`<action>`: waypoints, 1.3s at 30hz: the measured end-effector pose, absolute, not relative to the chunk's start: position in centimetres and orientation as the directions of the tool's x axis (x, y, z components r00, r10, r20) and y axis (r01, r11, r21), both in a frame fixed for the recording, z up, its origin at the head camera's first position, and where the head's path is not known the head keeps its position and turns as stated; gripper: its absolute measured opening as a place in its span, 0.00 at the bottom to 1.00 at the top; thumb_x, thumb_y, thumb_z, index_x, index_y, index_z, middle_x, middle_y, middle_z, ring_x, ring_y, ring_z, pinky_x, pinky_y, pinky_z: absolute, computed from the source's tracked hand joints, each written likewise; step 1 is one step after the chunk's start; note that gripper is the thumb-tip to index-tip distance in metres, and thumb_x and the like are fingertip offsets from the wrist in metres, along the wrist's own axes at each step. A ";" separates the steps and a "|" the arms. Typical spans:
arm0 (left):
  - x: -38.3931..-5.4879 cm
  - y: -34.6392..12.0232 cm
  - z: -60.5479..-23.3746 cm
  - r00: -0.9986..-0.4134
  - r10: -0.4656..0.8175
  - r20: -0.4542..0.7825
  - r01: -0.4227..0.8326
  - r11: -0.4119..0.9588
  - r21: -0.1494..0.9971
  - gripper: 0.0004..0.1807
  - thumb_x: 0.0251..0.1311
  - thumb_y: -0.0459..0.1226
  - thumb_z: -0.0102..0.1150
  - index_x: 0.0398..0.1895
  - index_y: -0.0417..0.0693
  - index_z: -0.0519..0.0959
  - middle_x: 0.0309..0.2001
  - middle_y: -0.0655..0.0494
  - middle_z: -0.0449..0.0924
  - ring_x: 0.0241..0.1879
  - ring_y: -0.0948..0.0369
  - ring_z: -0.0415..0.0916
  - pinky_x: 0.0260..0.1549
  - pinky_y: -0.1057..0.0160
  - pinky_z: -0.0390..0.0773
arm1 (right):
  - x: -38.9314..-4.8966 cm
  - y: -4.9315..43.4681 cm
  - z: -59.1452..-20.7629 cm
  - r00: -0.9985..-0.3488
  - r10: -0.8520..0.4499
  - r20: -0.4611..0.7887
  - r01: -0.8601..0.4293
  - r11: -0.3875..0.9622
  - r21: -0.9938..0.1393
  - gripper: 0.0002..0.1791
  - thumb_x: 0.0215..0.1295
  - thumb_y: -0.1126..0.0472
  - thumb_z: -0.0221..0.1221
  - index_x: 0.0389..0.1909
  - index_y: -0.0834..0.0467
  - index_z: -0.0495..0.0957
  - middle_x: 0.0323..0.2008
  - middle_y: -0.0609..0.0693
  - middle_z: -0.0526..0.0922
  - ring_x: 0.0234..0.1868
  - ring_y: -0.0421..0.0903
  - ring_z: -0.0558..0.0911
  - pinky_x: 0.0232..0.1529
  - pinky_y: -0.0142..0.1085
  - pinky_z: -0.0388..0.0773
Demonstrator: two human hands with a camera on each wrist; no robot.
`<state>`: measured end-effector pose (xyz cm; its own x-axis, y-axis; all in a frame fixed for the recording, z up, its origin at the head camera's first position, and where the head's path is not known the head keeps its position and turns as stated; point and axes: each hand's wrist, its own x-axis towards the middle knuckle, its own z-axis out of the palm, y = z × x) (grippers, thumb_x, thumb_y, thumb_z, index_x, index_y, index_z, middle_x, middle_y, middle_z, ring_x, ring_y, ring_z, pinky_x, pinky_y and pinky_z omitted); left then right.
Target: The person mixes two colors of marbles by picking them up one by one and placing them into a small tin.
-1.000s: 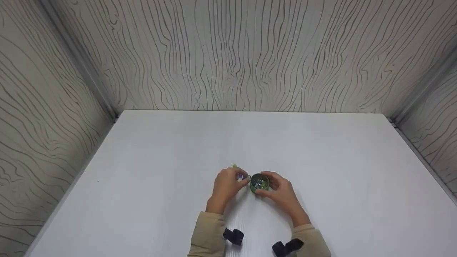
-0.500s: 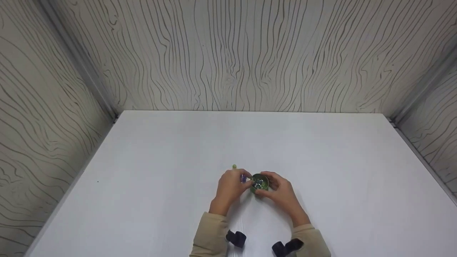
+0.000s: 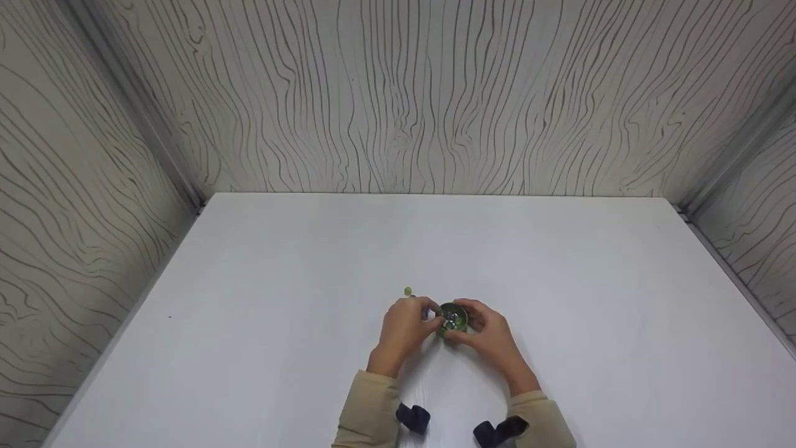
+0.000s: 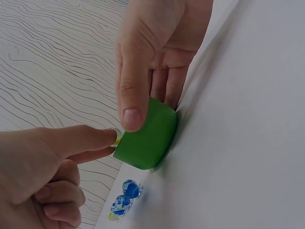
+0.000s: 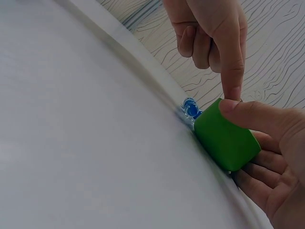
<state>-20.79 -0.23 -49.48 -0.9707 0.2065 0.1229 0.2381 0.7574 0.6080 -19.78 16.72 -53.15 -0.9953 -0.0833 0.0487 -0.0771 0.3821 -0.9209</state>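
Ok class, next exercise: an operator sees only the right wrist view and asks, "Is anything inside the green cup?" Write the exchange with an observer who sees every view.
Observer: Yes, the head view shows shiny pieces inside the cup; too small to count.
Operator: Does the left hand hold anything?
Observer: The left wrist view shows it pinching a yellowish marble at the rim.
Operator: Are the marbles beside the cup all blue?
Observer: No, the end marble looks yellowish.

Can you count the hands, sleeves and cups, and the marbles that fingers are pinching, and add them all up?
Hands, left hand and right hand: 2
Beige sleeves: 2
Green cup: 1
Pinched marble: 1
Total: 6
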 end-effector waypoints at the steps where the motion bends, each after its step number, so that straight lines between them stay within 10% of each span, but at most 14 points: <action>1: -20.8 -0.2 -49.5 -0.971 0.206 0.124 0.238 0.757 0.608 0.07 0.52 0.38 0.68 0.34 0.48 0.86 0.27 0.55 0.84 0.24 0.68 0.66 0.26 0.70 0.67 | -19.8 16.7 -53.1 -0.995 -0.084 0.049 -0.077 0.380 -0.922 0.32 0.47 0.62 0.73 0.56 0.63 0.75 0.56 0.62 0.80 0.62 0.58 0.77 0.61 0.42 0.74; 39: -21.1 -1.1 -49.6 -0.965 0.210 0.155 0.260 0.727 0.635 0.09 0.53 0.39 0.68 0.36 0.47 0.86 0.27 0.53 0.83 0.24 0.67 0.65 0.25 0.71 0.65 | -19.7 16.6 -53.1 -0.995 -0.086 0.047 -0.077 0.383 -0.920 0.33 0.48 0.61 0.72 0.57 0.64 0.74 0.56 0.63 0.80 0.61 0.58 0.78 0.62 0.43 0.72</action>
